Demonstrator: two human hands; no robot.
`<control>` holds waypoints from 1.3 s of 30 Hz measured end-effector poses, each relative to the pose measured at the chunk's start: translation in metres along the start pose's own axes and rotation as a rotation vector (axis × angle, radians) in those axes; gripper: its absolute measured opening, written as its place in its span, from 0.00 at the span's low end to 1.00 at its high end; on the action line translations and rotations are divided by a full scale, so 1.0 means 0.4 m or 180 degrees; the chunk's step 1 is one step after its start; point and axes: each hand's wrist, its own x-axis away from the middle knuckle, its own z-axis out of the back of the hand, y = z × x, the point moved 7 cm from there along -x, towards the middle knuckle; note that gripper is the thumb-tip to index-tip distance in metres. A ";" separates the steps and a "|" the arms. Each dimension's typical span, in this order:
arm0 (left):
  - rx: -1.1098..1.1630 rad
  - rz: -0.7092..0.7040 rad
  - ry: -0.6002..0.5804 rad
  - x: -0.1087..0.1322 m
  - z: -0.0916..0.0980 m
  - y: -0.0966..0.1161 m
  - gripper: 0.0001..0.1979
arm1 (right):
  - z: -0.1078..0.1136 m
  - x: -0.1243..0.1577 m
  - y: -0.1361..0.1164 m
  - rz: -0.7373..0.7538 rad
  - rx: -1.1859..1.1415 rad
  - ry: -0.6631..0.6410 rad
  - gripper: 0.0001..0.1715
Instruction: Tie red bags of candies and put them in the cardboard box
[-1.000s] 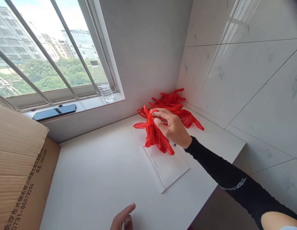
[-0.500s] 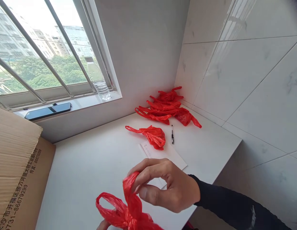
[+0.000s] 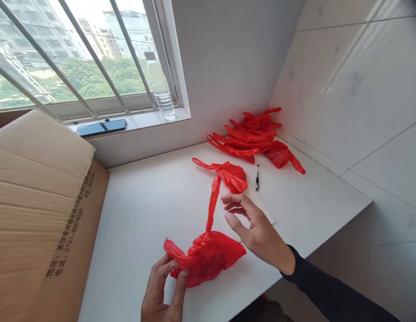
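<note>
A knotted red plastic bag (image 3: pixel 208 259) rests at the near side of the white table, with something bulky but unclear inside. My left hand (image 3: pixel 164 286) pinches its left handle loop between thumb and fingers. The other handle stands straight up from the knot. To the right of that handle is my right hand (image 3: pixel 251 223), fingers apart and holding nothing. Just beyond lies a second tied red bag (image 3: pixel 231 174), partly over a white sheet of paper (image 3: pixel 263 208) that my right hand covers in part.
Several red bags (image 3: pixel 258 138) are heaped in the far corner. A black pen (image 3: pixel 257 179) lies before them. An open cardboard box (image 3: pixel 74 223) stands at left. On the windowsill are a phone (image 3: pixel 102 127) and a water bottle (image 3: pixel 164 96). The white table (image 3: pixel 150 210) ends at right.
My right hand has let go of the bag's handle and opened. The bag now sits lower on the table in fuller view, and my left hand shows more. The camera view has shifted left.
</note>
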 end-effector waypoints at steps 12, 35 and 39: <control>-0.0009 -0.0095 0.0356 0.027 0.029 0.018 0.06 | -0.091 0.049 0.026 0.0307 0.0477 -0.0565 0.08; -0.1487 -0.1507 0.0823 -0.001 0.027 0.274 0.09 | -0.094 0.066 0.022 0.0381 0.0203 -0.0672 0.09; -0.1448 -0.1677 0.0262 -0.008 -0.005 0.272 0.09 | -0.097 0.067 0.014 0.0437 0.0216 -0.0691 0.09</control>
